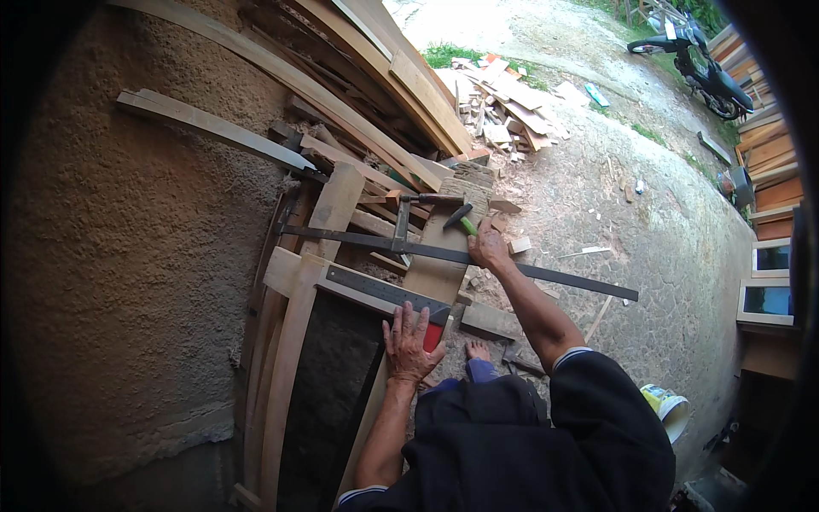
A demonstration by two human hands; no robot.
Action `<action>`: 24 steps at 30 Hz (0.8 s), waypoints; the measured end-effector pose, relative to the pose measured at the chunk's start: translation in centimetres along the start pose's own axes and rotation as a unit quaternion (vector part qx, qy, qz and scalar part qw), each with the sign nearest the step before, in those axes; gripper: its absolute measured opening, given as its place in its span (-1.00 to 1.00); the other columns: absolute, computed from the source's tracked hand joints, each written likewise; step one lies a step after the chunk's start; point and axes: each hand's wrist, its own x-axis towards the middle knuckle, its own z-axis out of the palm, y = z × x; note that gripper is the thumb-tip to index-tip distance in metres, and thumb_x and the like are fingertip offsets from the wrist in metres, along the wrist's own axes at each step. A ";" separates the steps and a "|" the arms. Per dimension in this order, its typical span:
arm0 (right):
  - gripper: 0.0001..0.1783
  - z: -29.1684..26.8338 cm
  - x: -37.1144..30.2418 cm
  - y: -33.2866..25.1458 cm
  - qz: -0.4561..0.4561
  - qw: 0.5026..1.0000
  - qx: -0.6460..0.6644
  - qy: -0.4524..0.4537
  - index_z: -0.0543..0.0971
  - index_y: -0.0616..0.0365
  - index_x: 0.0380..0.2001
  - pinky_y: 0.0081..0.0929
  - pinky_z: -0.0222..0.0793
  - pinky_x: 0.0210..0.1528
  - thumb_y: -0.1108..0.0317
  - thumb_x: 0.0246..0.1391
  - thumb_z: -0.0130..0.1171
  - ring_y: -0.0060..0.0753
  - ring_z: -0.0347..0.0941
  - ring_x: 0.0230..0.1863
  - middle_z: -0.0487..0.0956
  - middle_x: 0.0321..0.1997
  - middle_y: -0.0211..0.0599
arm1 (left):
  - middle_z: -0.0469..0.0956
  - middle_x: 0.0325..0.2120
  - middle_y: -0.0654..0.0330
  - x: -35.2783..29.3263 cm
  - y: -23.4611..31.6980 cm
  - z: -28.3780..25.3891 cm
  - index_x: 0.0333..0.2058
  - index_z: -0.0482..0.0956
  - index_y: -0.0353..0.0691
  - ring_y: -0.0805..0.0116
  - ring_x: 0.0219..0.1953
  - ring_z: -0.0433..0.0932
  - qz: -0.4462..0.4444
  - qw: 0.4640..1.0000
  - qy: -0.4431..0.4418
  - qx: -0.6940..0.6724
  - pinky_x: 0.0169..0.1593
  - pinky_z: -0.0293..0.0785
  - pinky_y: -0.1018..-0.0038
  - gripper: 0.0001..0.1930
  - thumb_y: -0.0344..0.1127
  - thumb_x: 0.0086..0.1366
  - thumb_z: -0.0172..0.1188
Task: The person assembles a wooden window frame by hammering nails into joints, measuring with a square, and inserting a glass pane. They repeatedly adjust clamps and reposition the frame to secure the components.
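My left hand (411, 348) lies with fingers spread on a wooden frame's (294, 341) corner. It presses on a dark metal square (367, 286) with a red stock (433, 336). My right hand (490, 247) is closed round the green handle of a small hammer (461, 218), its dark head pointing away from me. Under that hand passes the long steel bar of a bar clamp (554, 277). The clamp's sliding arm and screw handle stand up left of the hammer. Beneath the hammer is a thick wooden plank (448, 264).
Long boards (367, 77) lean along the rough wall (171, 213) at left. Offcuts (508, 102) are heaped beyond. A wood block (490, 322) and another hammer-like tool (522, 363) lie near my foot (479, 351). A bucket (674, 414) stands at right; a motorcycle (704, 72) is far right.
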 end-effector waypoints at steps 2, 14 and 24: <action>-0.55 0.6 -0.2 0.8 -0.005 0.999 0.000 0.036 0.22 0.39 -0.05 0.19 0.52 -0.14 0.23 0.26 0.08 0.41 0.60 -0.21 0.60 -0.27 0.42 | 0.04 0.49 -0.08 0.0 0.0 -0.1 0.43 0.26 0.04 -0.09 0.53 -0.03 -0.001 1.000 -0.003 -0.004 0.49 -0.21 -0.20 -0.05 0.23 0.08 0.30; -0.58 2.9 0.1 2.1 0.139 0.984 0.037 0.106 0.21 0.21 0.03 0.22 0.49 -0.15 0.14 0.34 0.01 0.41 0.61 -0.18 0.63 -0.26 0.33 | 0.06 0.48 -0.10 -0.1 -0.2 0.2 0.42 0.28 0.00 -0.11 0.52 -0.01 0.005 0.999 0.015 -0.028 0.47 -0.19 -0.24 -0.05 0.22 0.08 0.30; -0.81 -9.0 5.9 -0.9 -0.274 0.849 -0.060 0.448 0.60 -0.04 -0.13 -0.03 0.42 -0.35 0.16 0.29 0.24 0.00 0.58 -0.32 0.67 -0.34 -0.18 | 0.07 0.49 -0.07 -0.3 -0.5 0.6 0.43 0.28 0.04 -0.08 0.52 0.02 0.003 0.999 0.028 -0.039 0.47 -0.14 -0.25 -0.04 0.19 0.04 0.32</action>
